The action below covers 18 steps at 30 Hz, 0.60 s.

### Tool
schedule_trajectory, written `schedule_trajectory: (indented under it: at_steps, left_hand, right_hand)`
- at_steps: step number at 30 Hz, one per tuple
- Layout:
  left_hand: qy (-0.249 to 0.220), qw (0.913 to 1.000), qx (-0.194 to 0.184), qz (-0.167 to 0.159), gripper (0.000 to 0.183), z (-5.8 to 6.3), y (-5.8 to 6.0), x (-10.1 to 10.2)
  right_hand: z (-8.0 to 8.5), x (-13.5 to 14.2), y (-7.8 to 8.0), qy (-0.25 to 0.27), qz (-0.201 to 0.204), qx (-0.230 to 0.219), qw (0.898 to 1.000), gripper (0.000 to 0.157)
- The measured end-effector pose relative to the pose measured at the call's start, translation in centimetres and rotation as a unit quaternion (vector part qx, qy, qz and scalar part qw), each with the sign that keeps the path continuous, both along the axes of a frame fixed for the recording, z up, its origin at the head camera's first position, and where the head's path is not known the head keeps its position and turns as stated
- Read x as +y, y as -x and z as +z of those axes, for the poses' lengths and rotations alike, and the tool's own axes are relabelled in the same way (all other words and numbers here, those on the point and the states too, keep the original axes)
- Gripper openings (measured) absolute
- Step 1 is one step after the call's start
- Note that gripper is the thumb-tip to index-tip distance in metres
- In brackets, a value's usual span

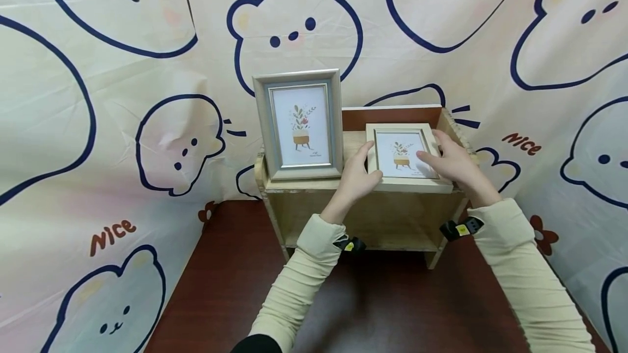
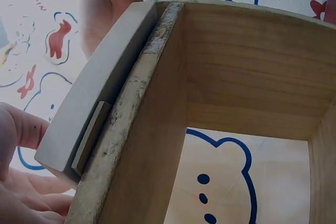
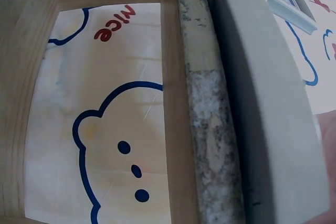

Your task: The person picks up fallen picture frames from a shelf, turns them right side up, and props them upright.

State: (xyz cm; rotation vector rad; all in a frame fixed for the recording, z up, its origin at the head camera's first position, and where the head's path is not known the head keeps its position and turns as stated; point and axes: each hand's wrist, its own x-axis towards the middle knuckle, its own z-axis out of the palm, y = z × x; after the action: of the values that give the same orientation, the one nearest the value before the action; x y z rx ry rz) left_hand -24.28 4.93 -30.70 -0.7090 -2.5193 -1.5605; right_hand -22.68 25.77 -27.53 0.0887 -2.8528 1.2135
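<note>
A small cream picture frame with a potted-plant print sits at the right of the wooden shelf unit's upper board, tilted back. My left hand holds its left end; in the left wrist view, the thumb and fingers go round that end. On the other end, my right hand grips the right edge, thumb over the front. From below, the frame's pale edge lies close along the board's rough front edge. To the left, a larger silver-grey picture frame stands upright.
A brown table top carries the shelf unit, whose lower compartment is open at the back. Behind and on both sides hangs a cloth printed with cartoon bears. The unit's right side panel rises beside the small frame.
</note>
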Motion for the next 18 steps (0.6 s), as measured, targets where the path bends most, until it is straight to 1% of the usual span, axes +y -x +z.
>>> schedule_trajectory:
  at_steps: [5, 9, 14, 18]
  left_hand:
    - [-0.050, 0.9985, 0.012, -0.019, 0.068, -0.4, 0.0, -0.2]
    - [-0.079, 0.9963, 0.019, -0.028, 0.069, -0.6, 0.0, -0.1]
    - [-0.125, 0.9910, 0.021, -0.044, 0.069, -0.5, -0.2, 0.1]
    - [-0.144, 0.9877, 0.034, -0.050, 0.069, -0.5, -0.3, 0.3]
  right_hand:
    - [0.2, 0.0, -0.3, -0.011, 0.001, 0.002, 1.000, 0.075]
    - [0.4, 0.1, -0.5, 0.001, -0.005, 0.008, 1.000, 0.075]
    - [0.9, 0.1, -0.9, 0.006, -0.014, 0.009, 1.000, 0.075]
    - [1.4, 0.1, -0.9, 0.015, -0.025, 0.007, 1.000, 0.074]
